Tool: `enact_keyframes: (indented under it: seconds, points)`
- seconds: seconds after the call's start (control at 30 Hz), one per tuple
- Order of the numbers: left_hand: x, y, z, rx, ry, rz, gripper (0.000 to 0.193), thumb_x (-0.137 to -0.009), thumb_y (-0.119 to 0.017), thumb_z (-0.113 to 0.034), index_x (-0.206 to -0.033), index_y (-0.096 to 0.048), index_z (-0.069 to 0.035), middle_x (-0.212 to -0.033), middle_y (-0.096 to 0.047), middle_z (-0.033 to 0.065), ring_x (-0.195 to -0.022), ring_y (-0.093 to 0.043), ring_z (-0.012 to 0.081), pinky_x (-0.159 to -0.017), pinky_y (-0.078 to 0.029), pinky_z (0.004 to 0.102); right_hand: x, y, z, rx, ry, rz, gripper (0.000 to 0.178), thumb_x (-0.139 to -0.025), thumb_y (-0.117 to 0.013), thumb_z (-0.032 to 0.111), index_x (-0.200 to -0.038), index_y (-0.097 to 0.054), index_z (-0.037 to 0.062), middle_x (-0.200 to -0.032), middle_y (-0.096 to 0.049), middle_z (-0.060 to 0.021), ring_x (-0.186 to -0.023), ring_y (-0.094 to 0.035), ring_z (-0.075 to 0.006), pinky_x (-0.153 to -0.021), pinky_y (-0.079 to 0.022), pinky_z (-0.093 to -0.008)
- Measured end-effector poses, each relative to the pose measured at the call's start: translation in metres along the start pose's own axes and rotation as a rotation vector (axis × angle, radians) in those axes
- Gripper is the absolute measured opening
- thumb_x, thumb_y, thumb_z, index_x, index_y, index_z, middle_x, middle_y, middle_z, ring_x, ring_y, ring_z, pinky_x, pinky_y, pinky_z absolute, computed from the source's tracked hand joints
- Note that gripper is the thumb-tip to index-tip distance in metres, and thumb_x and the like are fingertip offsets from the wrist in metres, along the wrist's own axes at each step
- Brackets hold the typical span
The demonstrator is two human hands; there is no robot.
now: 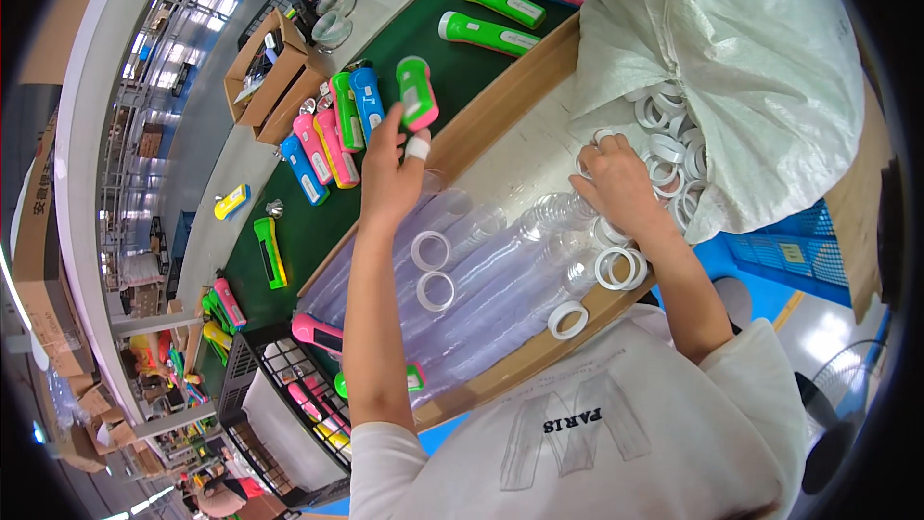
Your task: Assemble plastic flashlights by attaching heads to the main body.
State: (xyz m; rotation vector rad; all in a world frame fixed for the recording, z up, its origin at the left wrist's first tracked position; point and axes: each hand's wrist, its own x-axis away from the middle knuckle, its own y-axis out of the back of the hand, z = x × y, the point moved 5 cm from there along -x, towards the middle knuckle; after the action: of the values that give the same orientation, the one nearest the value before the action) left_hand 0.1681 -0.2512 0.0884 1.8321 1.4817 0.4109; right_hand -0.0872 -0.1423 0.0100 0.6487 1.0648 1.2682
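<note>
My left hand (pixel 390 173), a white wrap around one digit, reaches over the belt side of a cardboard box. Its thumb and fingers pinch the lower end of a green and pink flashlight (pixel 416 91), which looks slightly blurred and tilted. At the box's right side my right hand (pixel 618 181) is bent over the edge of a pile of white plastic rings (pixel 664 147). A white ring (pixel 582 162) shows at its fingertips, partly hidden by them. Beneath and between my arms lie clear plastic tubes (pixel 481 270), with two loose white rings (pixel 435 291) on top.
A white woven sack (pixel 741 67) spills rings into the cardboard box (pixel 510 96). Several coloured flashlights (pixel 306 156) lie on the green belt (pixel 332 221). Beyond stands a small carton (pixel 274 77); a black crate (pixel 289 404) is at lower left, a blue basket (pixel 794 255) at right.
</note>
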Motion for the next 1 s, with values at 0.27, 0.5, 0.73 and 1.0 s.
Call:
enact_keyframes:
  seconds: [0.27,0.5,0.73,1.0]
  points:
    - [0.038,0.012,0.003,-0.753,-0.38,0.173,0.032,-0.072,-0.066,-0.001,-0.102,-0.072,-0.011,-0.115,-0.056,0.0096,-0.111,-0.048,0.0283,-0.094,-0.038,0.0401,-0.023,0.023,0.057,-0.471,0.183,-0.069,0.041,-0.073,-0.077,0.013,-0.107,-0.055,0.0048,-0.118,-0.054,-0.0263,-0.1,-0.058,-0.0443,-0.081,-0.051,-0.0451]
    - [0.03,0.011,-0.008,0.336,0.213,0.097,0.013,-0.086,-0.063,-0.004,-0.096,-0.071,-0.003,-0.077,-0.057,0.0013,-0.062,-0.051,0.0078,-0.054,-0.04,0.0234,-0.039,-0.008,0.078,-0.674,0.158,0.034,0.072,-0.071,-0.078,0.01,-0.133,-0.042,0.0067,-0.124,-0.051,-0.0211,-0.104,-0.056,-0.0382,-0.087,-0.048,-0.043]
    - [-0.069,0.021,0.043,-0.498,-0.092,-0.277,0.03,-0.084,-0.068,-0.022,-0.111,-0.065,-0.011,-0.096,-0.064,0.0157,-0.085,-0.061,0.0292,-0.074,-0.049,0.0378,-0.049,-0.013,0.077,-0.889,0.104,0.123,0.075,-0.071,-0.077,0.005,-0.137,-0.042,0.0071,-0.116,-0.053,-0.0136,-0.093,-0.053,-0.0246,-0.087,-0.045,-0.036]
    - [-0.115,0.016,0.099,-1.074,0.195,-0.009,0.065,-0.079,-0.07,-0.038,-0.139,-0.044,-0.034,-0.119,-0.054,0.015,-0.113,-0.051,0.0365,-0.094,-0.042,0.0509,-0.051,-0.009,0.074,-0.966,0.15,-0.041,0.072,-0.069,-0.075,-0.001,-0.134,-0.046,0.0074,-0.098,-0.047,-0.0076,-0.084,-0.048,-0.0193,-0.08,-0.043,-0.0307]
